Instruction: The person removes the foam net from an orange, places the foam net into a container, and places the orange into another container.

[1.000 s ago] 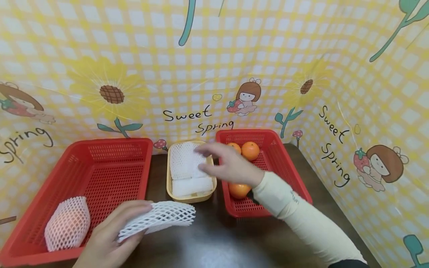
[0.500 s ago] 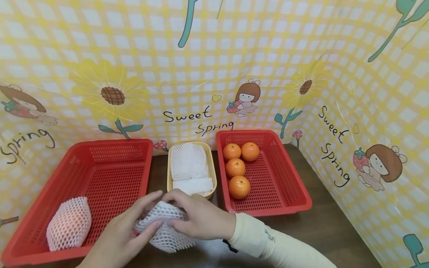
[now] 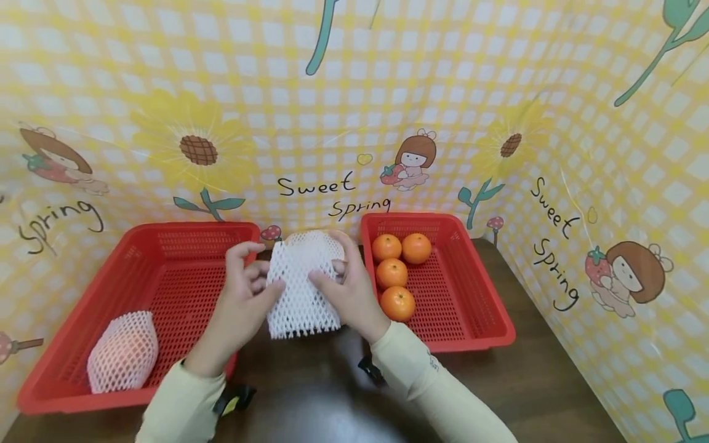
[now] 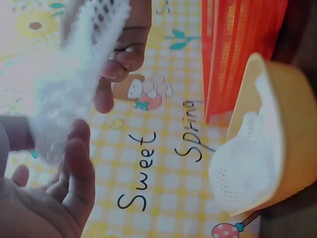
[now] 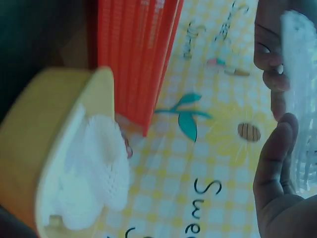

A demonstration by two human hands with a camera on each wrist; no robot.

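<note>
A white foam fruit net (image 3: 303,295) is stretched flat between my two hands, above the table in the head view. My left hand (image 3: 244,301) pinches its left edge, thumb in front and fingers curled behind. From the other side my right hand (image 3: 357,292) pinches the right edge the same way. In the left wrist view the net (image 4: 59,99) runs between both hands, partly blurred. No fruit shows inside it. Behind the net stands a yellow basket (image 4: 297,114) holding more white foam nets (image 4: 242,168), mostly covered in the head view.
On the right, a red basket (image 3: 498,326) holds several oranges (image 3: 397,304). Another red basket (image 3: 50,400) on the left contains one fruit in a foam net (image 3: 123,354). Brown tabletop (image 3: 310,394) lies in front, and a checked cloth (image 3: 310,135) hangs behind and at the sides.
My right hand has come from the yellow basket to the net in my left hand. Both hands have since lifted the net forward, and it now hangs flat, facing me.
</note>
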